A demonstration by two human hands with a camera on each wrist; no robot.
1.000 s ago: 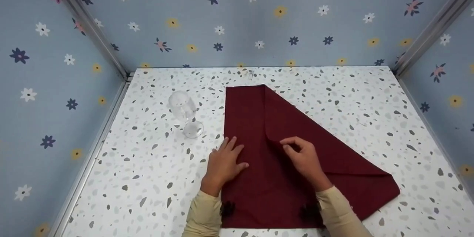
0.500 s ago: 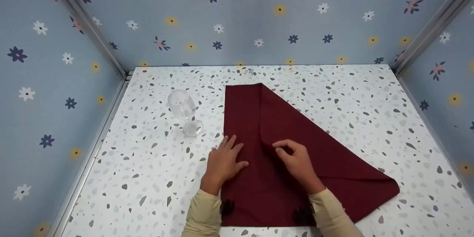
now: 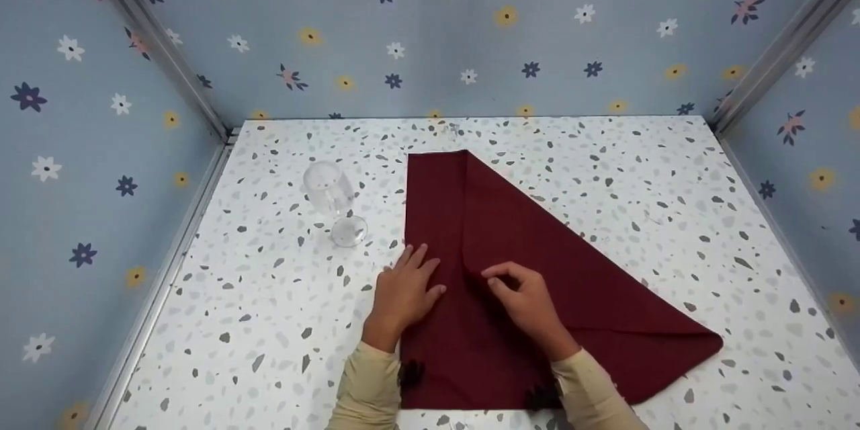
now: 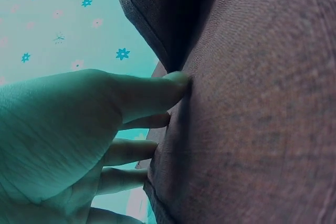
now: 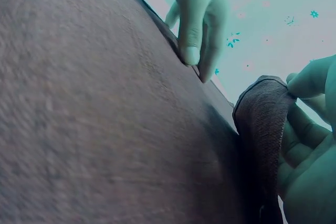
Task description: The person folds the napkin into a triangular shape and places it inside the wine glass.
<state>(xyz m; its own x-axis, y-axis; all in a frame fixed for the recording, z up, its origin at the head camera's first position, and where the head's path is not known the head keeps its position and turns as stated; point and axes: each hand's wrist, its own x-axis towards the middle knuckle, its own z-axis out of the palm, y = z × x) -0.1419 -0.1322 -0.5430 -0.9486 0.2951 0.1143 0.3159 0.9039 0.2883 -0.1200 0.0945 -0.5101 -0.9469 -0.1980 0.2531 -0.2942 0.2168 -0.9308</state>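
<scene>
A dark red cloth napkin (image 3: pixel 437 215) lies on the table, its right part turned over to the left as a slanting flap (image 3: pixel 531 235). My left hand (image 3: pixel 403 289) rests on the napkin's left edge with fingers spread. In the left wrist view the thumb and fingertips of that hand (image 4: pixel 68 129) touch the cloth (image 4: pixel 262 103). My right hand (image 3: pixel 527 302) pinches the flap's raised corner between thumb and forefinger. The right wrist view shows this corner (image 5: pixel 265 103) lifted off the layer below, gripped by the right hand (image 5: pixel 310 145).
A clear stemmed glass (image 3: pixel 329 191) lies on its side left of the napkin. The table (image 3: pixel 269 316) is white with grey speckles. Blue panels (image 3: pixel 430 27) with flowers and butterflies stand at the back and both sides.
My right hand has drawn the pinched corner to the left and slightly toward me, so the flap covers more of the napkin. The left hand has stayed in nearly the same place.
</scene>
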